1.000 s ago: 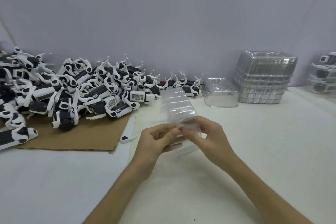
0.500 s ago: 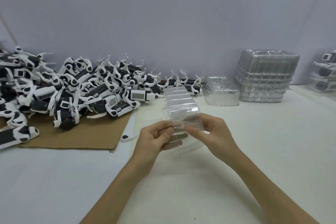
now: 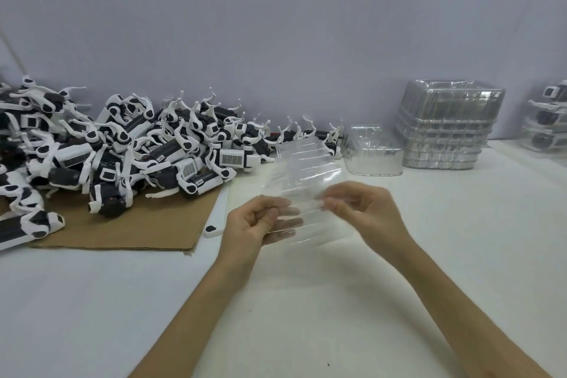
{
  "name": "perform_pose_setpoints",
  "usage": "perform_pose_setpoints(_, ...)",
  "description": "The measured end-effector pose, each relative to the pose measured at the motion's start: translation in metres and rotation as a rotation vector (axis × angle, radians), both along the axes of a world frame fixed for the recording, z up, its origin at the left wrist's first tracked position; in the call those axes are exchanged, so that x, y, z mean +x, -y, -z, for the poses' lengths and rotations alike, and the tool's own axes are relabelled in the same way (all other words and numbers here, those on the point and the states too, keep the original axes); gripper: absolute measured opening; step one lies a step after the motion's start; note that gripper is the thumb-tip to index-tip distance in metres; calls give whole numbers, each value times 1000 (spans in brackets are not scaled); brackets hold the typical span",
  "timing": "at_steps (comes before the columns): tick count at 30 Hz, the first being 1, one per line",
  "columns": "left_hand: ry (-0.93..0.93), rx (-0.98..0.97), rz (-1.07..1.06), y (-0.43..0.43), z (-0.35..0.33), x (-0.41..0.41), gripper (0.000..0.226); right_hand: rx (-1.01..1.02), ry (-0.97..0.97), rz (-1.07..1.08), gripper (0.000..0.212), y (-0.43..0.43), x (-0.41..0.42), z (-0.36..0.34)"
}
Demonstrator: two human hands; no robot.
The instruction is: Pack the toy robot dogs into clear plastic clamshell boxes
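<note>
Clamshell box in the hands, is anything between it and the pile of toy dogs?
Nothing visible blocks it. Both the left hand and right hand hold the clamshell box, and only bare table separates it from the toy dogs. A loose white part lies flat beside the left hand.

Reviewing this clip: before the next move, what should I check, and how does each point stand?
1. Grip on the clamshell: ok; left hand and right hand pinch its near edge.
2. Clamshell fully open: cannot tell; the clear plastic hides the seam.
3. Clamshell empty: ok; no dog inside.
4. Dogs at hand: ok; the dog pile lies on the cardboard, left of the clamshell.
5. A hand free to take a dog: not ok; both hold the clamshell.
6. Spare boxes: ok; a stack stands at the back right.
</note>
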State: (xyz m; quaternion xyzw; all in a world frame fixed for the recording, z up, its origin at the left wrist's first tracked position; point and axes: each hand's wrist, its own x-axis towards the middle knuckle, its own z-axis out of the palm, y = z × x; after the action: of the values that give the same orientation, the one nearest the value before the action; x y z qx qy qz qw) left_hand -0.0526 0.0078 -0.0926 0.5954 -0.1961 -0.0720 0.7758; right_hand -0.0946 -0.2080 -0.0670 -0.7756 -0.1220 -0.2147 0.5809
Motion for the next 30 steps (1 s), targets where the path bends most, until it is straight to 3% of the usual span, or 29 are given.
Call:
perform_pose_setpoints(3,-130,-106,-158,-22,3,15,29,324,115,271,11,36,0,-14)
perform_pose_setpoints(5,-272,-276,-206,-30,6,23,28,323,154,449,10,55,-2,-15)
perform_pose_setpoints(12,-462,-428,-136,-15,10,19,31,-196,156,526,18,36,0,-1)
perform_pose_setpoints(16,-574,-534,-140,-22,10,19,25,-538,49,524,33,35,1,8)
perform_pose_setpoints(19,-619,-549,-162,-23,8,20,29,-596,28,542,44,35,2,11)
perform_pose_setpoints(22,-625,-511,-204,-23,7,19,17,-617,96,592,50,36,1,8)
perform_pose_setpoints(30,-598,-482,-242,-18,9,17,14,-790,94,787,47,66,44,-40)
